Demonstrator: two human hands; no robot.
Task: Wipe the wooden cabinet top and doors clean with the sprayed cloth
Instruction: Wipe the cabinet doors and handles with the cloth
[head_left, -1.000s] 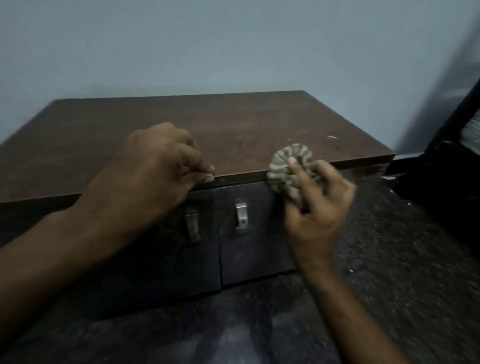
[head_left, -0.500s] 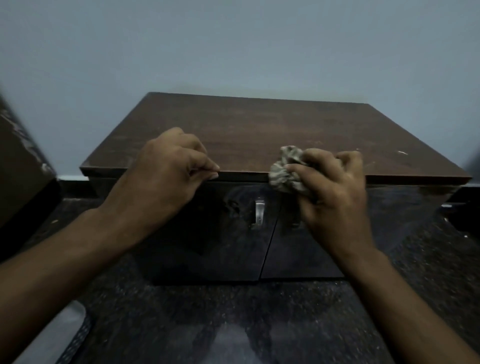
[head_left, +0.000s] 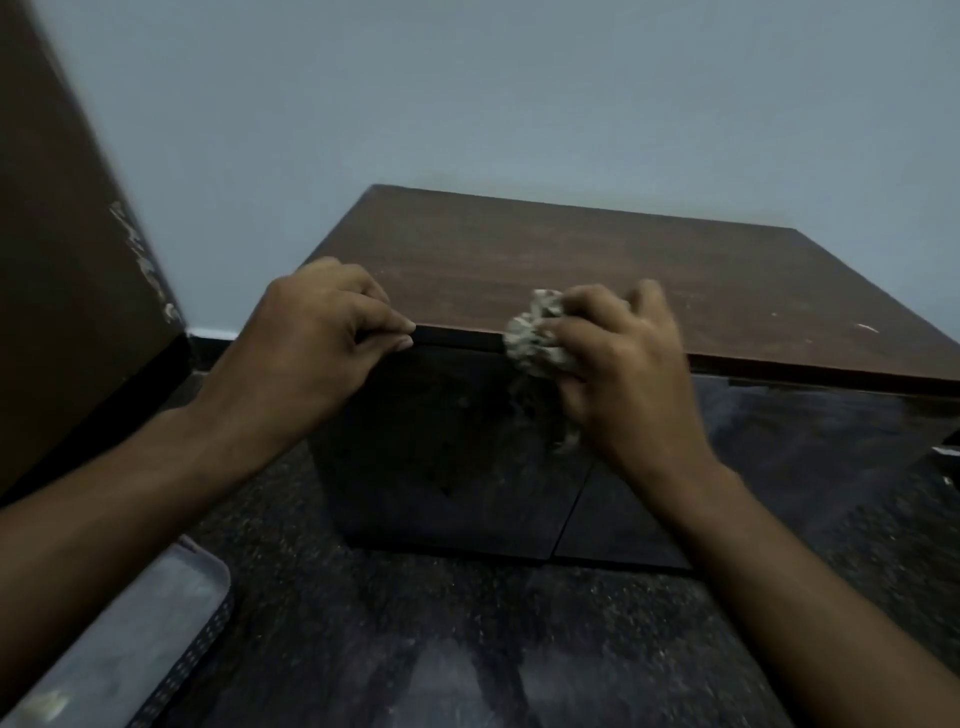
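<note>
Mid-frame, the right hand (head_left: 618, 364) bunches the soft, light cloth (head_left: 535, 332) on the cabinet (head_left: 571, 260) edge; the left hand (head_left: 317, 338), fingers curled, grips the edge.

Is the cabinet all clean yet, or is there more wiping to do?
Not yet. The right hand holds the bunched cloth against the cabinet top's front edge, while the left hand grips that edge. Pale specks remain on the top's right side, and the doors below look smudged.
</note>
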